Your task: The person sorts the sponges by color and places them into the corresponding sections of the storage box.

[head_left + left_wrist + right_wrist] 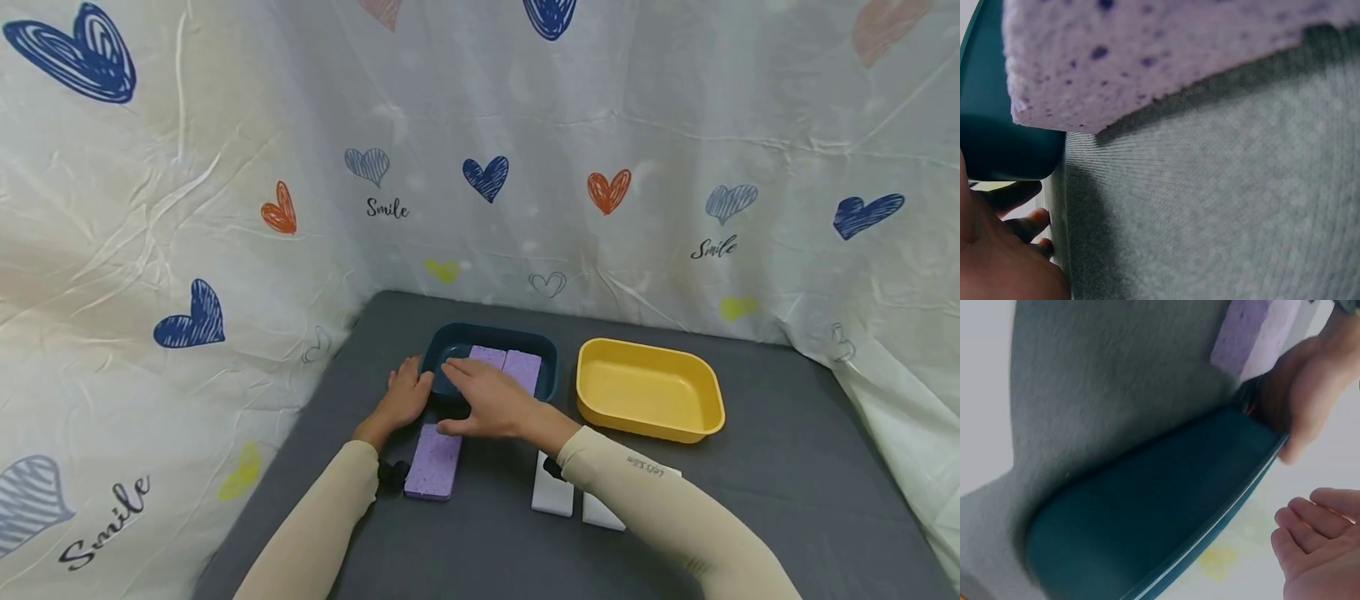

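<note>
My left hand (405, 392) rests against the left end of a dark blue-green tray (551, 367), thumb at the rim and fingers extended along the outside. My right hand (491, 400) hovers over the tray's front, its fingers straight and apart, with nothing held; the right wrist view shows its relaxed fingers (1316, 525) above the rim. Inside the tray lie two purple sponges (522, 369), side by side and partly hidden by the right hand. A third purple sponge (433, 467) lies on the table in front of the tray, near the left wrist.
A yellow tray (652, 425) stands to the right of the dark one. Two white blocks (552, 492) lie in front, partly covered by the right forearm. Grey cloth (480, 542) covers the table; a curtain printed with hearts (525, 233) hangs behind and at the sides.
</note>
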Demonstrator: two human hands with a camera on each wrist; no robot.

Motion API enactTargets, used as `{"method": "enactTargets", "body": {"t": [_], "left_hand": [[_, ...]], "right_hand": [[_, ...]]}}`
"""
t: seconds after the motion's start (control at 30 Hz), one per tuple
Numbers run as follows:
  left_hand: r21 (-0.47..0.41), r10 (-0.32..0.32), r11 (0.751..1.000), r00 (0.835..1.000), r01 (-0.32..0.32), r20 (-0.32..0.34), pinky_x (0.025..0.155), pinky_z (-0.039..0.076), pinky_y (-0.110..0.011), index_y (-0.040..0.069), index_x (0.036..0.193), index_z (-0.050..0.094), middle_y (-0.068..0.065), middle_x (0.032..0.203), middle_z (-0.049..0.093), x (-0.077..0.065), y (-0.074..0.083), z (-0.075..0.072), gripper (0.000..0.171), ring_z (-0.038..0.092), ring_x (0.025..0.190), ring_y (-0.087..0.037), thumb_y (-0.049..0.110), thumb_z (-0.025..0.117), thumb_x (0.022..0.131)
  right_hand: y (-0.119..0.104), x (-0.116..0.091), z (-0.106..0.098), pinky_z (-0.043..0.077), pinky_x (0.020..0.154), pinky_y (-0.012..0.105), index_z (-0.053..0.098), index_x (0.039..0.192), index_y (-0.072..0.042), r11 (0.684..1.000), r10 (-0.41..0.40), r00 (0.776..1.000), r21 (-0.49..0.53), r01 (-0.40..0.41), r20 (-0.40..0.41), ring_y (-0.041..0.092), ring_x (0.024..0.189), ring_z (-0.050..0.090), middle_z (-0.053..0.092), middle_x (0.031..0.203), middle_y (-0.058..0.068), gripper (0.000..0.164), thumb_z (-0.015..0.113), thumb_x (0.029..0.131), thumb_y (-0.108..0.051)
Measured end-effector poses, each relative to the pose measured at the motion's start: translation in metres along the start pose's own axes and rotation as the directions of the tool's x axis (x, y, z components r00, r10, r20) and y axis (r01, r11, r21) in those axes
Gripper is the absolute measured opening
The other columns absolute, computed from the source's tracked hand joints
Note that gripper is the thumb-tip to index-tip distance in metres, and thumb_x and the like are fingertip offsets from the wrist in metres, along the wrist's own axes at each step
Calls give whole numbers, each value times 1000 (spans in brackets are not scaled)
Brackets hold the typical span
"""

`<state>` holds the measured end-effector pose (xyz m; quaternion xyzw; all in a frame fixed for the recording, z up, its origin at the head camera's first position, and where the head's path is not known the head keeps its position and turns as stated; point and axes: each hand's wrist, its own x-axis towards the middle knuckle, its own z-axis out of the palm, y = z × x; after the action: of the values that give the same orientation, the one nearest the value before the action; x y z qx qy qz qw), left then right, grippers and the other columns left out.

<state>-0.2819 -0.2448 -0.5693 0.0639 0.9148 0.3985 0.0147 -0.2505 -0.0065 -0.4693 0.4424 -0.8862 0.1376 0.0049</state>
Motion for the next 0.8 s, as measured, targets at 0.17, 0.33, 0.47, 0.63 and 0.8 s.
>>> {"method": "enactTargets", "body": {"t": [0.17,0.33,0.47,0.63,0.8], "left_hand": [[6,10,1000,1000,-10,3,132,-6,-73,-14,165,29,-38,173,28,0,-1,0,74,11,167,-54,35,29,108],[-1,34,999,999,-34,-12,130,-5,-76,-17,162,30,-41,170,29,-1,-2,1,74,12,165,-58,33,32,108],[-9,19,1000,1000,-19,-8,131,-5,-74,-18,162,29,-42,170,28,-5,2,-1,75,11,165,-58,35,33,110],[-2,-5,1000,1000,5,-10,133,-6,-71,-18,163,29,-40,172,27,-5,6,-1,79,11,167,-55,37,30,107],[10,-9,1000,1000,9,-15,133,-5,-72,-17,163,29,-39,172,28,-4,5,0,83,11,166,-55,42,27,106]], "right_hand": [[-10,-3,7,41,130,43,46,164,0,997,-60,998,-43,60,-10,31,156,51,51,168,17,97,77,96,-62],[-20,-8,16,41,129,42,44,166,-1,994,-97,995,-46,96,-15,28,155,51,50,169,15,100,77,95,-64],[-29,-12,22,40,130,40,43,166,-2,994,-108,994,-29,108,6,27,157,50,49,170,13,100,77,95,-64],[-38,-16,32,37,131,36,44,166,-2,991,-120,992,-47,121,34,25,158,48,49,171,13,102,77,93,-66],[-44,-20,43,37,132,36,47,164,-1,989,-119,991,-79,124,69,27,158,49,50,169,14,105,78,91,-69]]}}
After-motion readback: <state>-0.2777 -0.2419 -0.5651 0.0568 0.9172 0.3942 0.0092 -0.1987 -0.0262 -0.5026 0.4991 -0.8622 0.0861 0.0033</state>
